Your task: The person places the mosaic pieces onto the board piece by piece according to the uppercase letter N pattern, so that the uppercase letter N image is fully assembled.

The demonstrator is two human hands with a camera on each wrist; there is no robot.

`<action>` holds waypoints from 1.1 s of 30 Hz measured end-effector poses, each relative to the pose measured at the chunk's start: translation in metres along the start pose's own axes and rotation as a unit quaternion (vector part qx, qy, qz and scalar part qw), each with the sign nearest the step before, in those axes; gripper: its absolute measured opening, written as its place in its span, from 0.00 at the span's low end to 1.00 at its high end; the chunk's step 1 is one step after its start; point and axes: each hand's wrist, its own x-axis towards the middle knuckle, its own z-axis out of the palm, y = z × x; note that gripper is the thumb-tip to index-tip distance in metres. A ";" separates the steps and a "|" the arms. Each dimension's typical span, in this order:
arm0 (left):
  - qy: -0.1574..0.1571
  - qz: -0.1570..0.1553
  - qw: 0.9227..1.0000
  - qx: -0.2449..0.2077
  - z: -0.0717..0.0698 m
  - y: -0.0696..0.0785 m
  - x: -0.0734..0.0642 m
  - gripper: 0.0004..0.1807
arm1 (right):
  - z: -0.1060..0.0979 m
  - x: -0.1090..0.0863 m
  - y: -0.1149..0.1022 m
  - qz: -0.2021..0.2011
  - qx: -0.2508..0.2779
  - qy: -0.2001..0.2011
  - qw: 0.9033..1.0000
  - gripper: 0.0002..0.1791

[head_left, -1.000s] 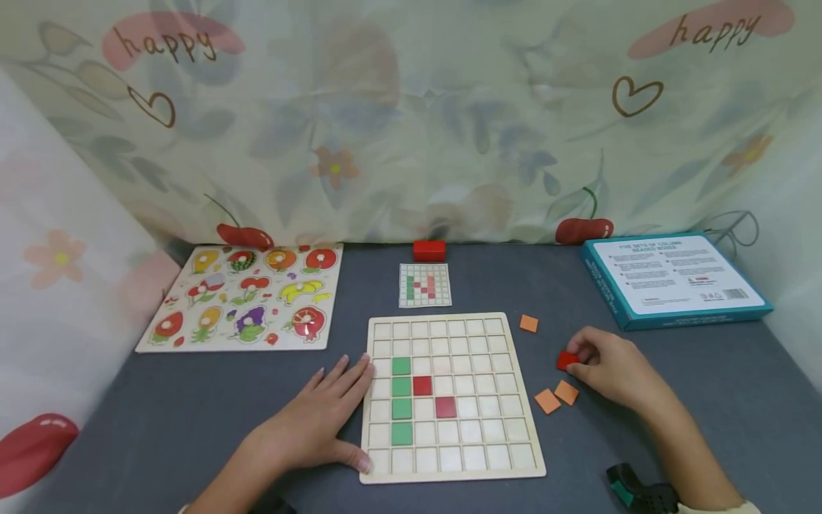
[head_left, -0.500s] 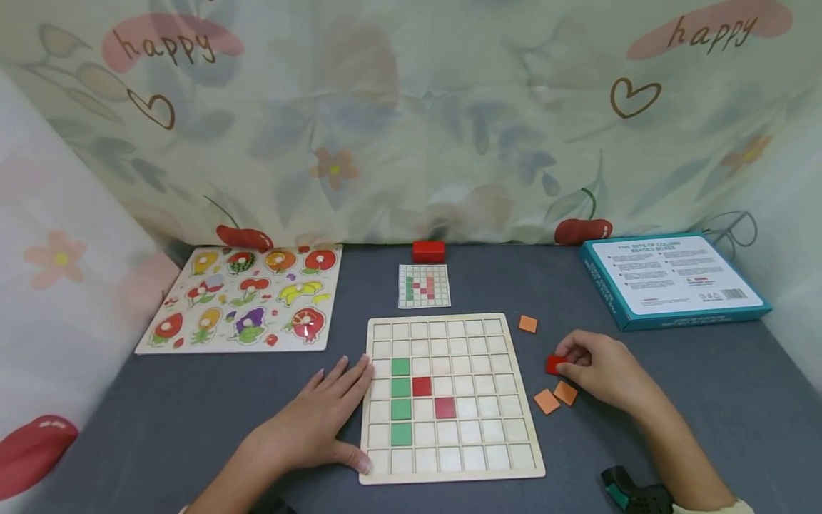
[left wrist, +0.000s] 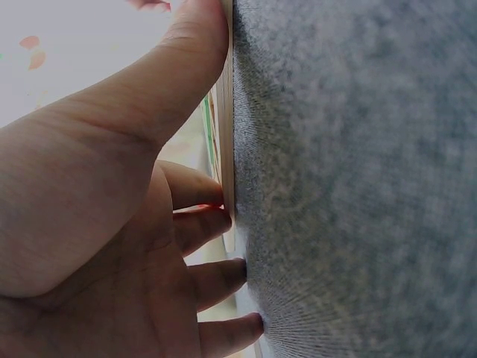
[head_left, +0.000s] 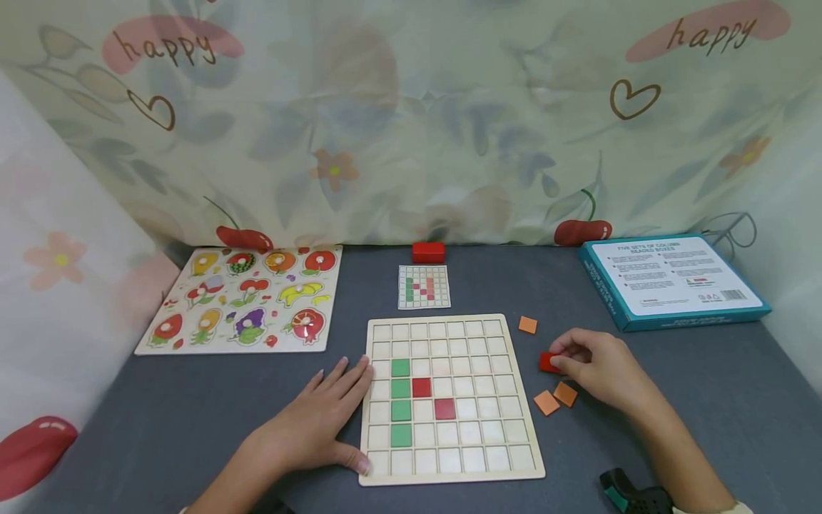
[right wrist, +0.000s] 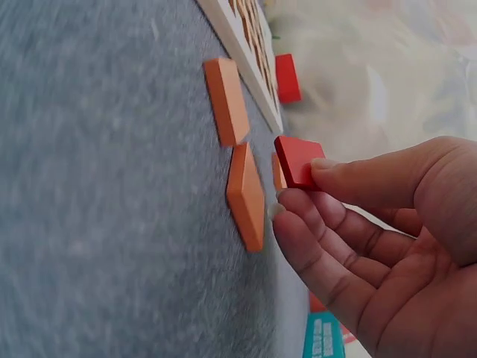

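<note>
The right hand (head_left: 600, 373) pinches a red tile (right wrist: 300, 162) between thumb and fingers, clear of the table (head_left: 173, 407), off the right edge of the grid board (head_left: 452, 479) and beyond a pair of orange tiles (head_left: 546, 402). The left hand (head_left: 308, 426) lies along the board's left edge with fingers straight and apart, thumb at the near left corner. Four green tiles (head_left: 401, 410) occupy the column second from the board's left edge; a third orange tile (head_left: 528, 325) lies off its far right corner.

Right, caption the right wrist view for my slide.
A right hand pinches a red tile near orange tiles lying on a gray surface.
</note>
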 end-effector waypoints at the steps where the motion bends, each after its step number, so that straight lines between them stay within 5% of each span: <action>1: 0.000 -0.001 1.000 0.000 0.000 0.000 0.000 0.70 | 0.000 -0.001 -0.002 -0.002 0.004 -0.001 1.000 0.04; 18: 0.002 -0.003 1.000 0.007 0.001 0.000 0.001 0.71 | 0.023 -0.009 -0.038 -0.029 0.061 -0.062 0.996 0.05; 33: -0.001 -0.010 1.000 0.005 0.001 0.000 0.002 0.71 | 0.057 -0.024 -0.068 -0.121 0.079 -0.116 0.983 0.09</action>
